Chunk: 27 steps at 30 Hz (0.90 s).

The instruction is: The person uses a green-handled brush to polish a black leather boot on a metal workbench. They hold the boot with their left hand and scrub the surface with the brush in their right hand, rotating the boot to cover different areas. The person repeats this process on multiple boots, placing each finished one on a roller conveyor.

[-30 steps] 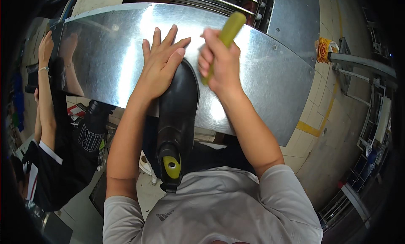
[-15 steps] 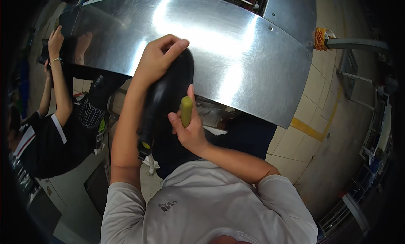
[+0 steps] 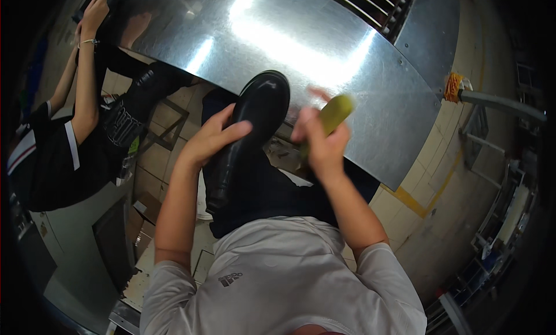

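A glossy black boot [image 3: 262, 106] lies over my lap, its rounded toe against the near edge of the metal table. My left hand [image 3: 215, 137] is closed around the boot's near side at the instep, thumb across the top. To the right of the boot, my right hand [image 3: 325, 146] grips a tool with a thick olive-green handle [image 3: 338, 110]. Motion smears this hand and the handle. The tool's working end is hidden or blurred, so its kind cannot be made out. The right hand is apart from the boot.
A shiny metal table [image 3: 382, 115] spans the front, with a metal rack [image 3: 376, 4] at its far side. At the left, another person's hands [image 3: 95, 13] work by the table end. A grey bar [image 3: 501, 108] with orange wrapping stands at the right.
My left hand has slid from the toe back to the instep, and the boot's toe has turned right. My right hand has moved right, away from the boot, with the green-handled tool.
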Each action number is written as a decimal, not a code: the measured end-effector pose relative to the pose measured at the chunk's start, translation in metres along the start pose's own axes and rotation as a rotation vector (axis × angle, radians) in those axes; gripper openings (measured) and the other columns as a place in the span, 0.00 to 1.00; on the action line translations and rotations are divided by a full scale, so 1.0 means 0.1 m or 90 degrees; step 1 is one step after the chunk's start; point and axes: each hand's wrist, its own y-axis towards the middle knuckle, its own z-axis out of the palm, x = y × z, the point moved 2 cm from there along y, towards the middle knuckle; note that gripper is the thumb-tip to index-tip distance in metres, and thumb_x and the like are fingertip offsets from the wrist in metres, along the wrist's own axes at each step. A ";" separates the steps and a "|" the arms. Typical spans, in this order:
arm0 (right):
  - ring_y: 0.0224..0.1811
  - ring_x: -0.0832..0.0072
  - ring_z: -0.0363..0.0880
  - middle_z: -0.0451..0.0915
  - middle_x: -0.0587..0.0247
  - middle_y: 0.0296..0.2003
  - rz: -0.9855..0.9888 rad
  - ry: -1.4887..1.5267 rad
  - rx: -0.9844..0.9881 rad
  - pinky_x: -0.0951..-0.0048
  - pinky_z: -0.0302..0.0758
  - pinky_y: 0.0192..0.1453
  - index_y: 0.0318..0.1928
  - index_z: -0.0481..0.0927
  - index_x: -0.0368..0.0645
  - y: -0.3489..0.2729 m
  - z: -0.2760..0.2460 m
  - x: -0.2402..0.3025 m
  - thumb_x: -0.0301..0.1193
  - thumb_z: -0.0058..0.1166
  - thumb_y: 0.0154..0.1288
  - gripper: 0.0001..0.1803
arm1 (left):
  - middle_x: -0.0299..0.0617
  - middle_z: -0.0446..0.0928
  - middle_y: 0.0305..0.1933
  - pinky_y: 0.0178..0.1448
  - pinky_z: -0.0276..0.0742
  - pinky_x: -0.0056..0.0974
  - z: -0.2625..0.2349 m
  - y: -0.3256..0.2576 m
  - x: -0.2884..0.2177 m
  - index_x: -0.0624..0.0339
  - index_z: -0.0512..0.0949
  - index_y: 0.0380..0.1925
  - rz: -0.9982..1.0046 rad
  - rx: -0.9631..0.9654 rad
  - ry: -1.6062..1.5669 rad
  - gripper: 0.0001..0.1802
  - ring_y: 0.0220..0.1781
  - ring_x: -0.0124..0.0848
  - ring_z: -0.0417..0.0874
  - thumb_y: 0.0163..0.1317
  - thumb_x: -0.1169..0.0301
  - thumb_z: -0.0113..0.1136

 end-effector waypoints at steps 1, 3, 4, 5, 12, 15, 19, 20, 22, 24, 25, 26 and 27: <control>0.20 0.84 0.71 0.72 0.72 0.19 -0.003 0.029 -0.031 0.78 0.72 0.29 0.64 0.74 0.35 0.22 0.02 0.15 0.34 0.60 0.73 0.24 | 0.50 0.81 0.54 0.58 0.78 0.35 0.03 0.06 -0.04 0.72 0.73 0.63 -0.044 0.018 -0.007 0.44 0.54 0.31 0.83 0.59 0.46 0.74; 0.18 0.83 0.69 0.69 0.71 0.17 -0.068 0.054 0.010 0.78 0.70 0.26 0.63 0.73 0.33 0.59 0.03 0.34 0.34 0.59 0.73 0.25 | 0.51 0.83 0.49 0.50 0.82 0.33 0.08 0.14 -0.25 0.73 0.76 0.60 -0.124 0.061 -0.015 0.42 0.46 0.32 0.86 0.58 0.47 0.74; 0.17 0.81 0.69 0.68 0.71 0.17 -0.083 0.063 0.051 0.77 0.69 0.24 0.64 0.72 0.33 0.74 0.06 0.40 0.34 0.59 0.73 0.25 | 0.50 0.84 0.41 0.38 0.82 0.31 0.12 0.16 -0.27 0.73 0.79 0.54 -0.097 0.029 -0.046 0.38 0.34 0.31 0.87 0.56 0.49 0.75; 0.16 0.80 0.68 0.67 0.70 0.18 -0.097 0.072 0.092 0.76 0.68 0.23 0.64 0.71 0.33 0.87 0.10 0.44 0.34 0.58 0.73 0.25 | 0.50 0.84 0.40 0.38 0.82 0.32 0.13 0.18 -0.29 0.73 0.80 0.53 -0.098 0.023 -0.034 0.38 0.34 0.31 0.87 0.56 0.48 0.75; 0.13 0.80 0.62 0.64 0.70 0.16 -0.119 0.111 0.132 0.74 0.63 0.19 0.58 0.74 0.33 1.03 0.41 0.50 0.31 0.57 0.73 0.19 | 0.49 0.83 0.42 0.43 0.80 0.32 0.09 0.20 -0.27 0.74 0.78 0.55 -0.122 0.043 0.016 0.42 0.38 0.31 0.85 0.57 0.43 0.70; 0.13 0.81 0.61 0.65 0.70 0.16 -0.147 0.115 0.139 0.75 0.61 0.19 0.56 0.75 0.32 1.00 0.44 0.48 0.29 0.56 0.73 0.17 | 0.50 0.82 0.44 0.44 0.80 0.33 0.10 0.20 -0.24 0.75 0.76 0.56 -0.110 0.050 0.004 0.43 0.41 0.31 0.85 0.57 0.43 0.70; 0.15 0.80 0.69 0.72 0.66 0.19 -0.265 -0.003 0.214 0.75 0.67 0.21 0.50 0.79 0.32 0.93 0.50 0.46 0.26 0.63 0.68 0.14 | 0.51 0.82 0.47 0.46 0.80 0.33 0.10 0.22 -0.27 0.75 0.75 0.58 -0.109 0.071 0.008 0.44 0.45 0.32 0.84 0.58 0.43 0.69; 0.17 0.79 0.71 0.75 0.64 0.21 -0.386 -0.156 0.243 0.75 0.70 0.22 0.48 0.80 0.33 0.86 0.56 0.42 0.25 0.65 0.66 0.13 | 0.51 0.81 0.48 0.47 0.80 0.34 0.09 0.23 -0.26 0.75 0.75 0.59 -0.113 0.083 0.012 0.45 0.46 0.32 0.84 0.58 0.43 0.69; 0.23 0.79 0.80 0.82 0.60 0.29 -0.513 -0.329 0.297 0.76 0.77 0.29 0.44 0.83 0.34 0.79 0.68 0.48 0.22 0.72 0.58 0.14 | 0.51 0.81 0.48 0.47 0.80 0.33 0.09 0.26 -0.24 0.74 0.74 0.60 -0.104 0.099 -0.010 0.44 0.47 0.31 0.84 0.59 0.43 0.69; 0.20 0.81 0.71 0.79 0.65 0.26 -0.442 -0.265 0.295 0.76 0.66 0.26 0.47 0.84 0.33 0.88 0.63 0.35 0.23 0.70 0.61 0.15 | 0.50 0.81 0.47 0.46 0.80 0.33 0.13 0.24 -0.26 0.73 0.74 0.61 -0.073 0.101 -0.034 0.44 0.46 0.31 0.84 0.61 0.42 0.66; 0.19 0.83 0.67 0.77 0.68 0.24 -0.412 -0.235 0.292 0.77 0.61 0.25 0.49 0.84 0.33 0.94 0.62 0.38 0.24 0.70 0.63 0.15 | 0.50 0.81 0.47 0.46 0.80 0.33 0.13 0.23 -0.29 0.73 0.74 0.61 -0.086 0.096 -0.023 0.44 0.45 0.31 0.84 0.61 0.42 0.66; 0.17 0.82 0.63 0.72 0.69 0.21 -0.168 -0.121 0.271 0.75 0.60 0.23 0.51 0.80 0.33 1.00 0.54 0.46 0.29 0.63 0.70 0.15 | 0.50 0.81 0.47 0.46 0.80 0.33 0.12 0.21 -0.32 0.73 0.74 0.60 -0.099 0.091 -0.011 0.44 0.45 0.31 0.84 0.62 0.42 0.65; 0.15 0.81 0.60 0.64 0.70 0.18 -0.071 0.071 0.222 0.73 0.60 0.21 0.53 0.76 0.33 1.11 0.46 0.42 0.34 0.55 0.76 0.15 | 0.50 0.81 0.46 0.46 0.80 0.33 0.11 0.20 -0.31 0.73 0.74 0.60 -0.118 0.084 -0.002 0.43 0.44 0.31 0.84 0.62 0.41 0.64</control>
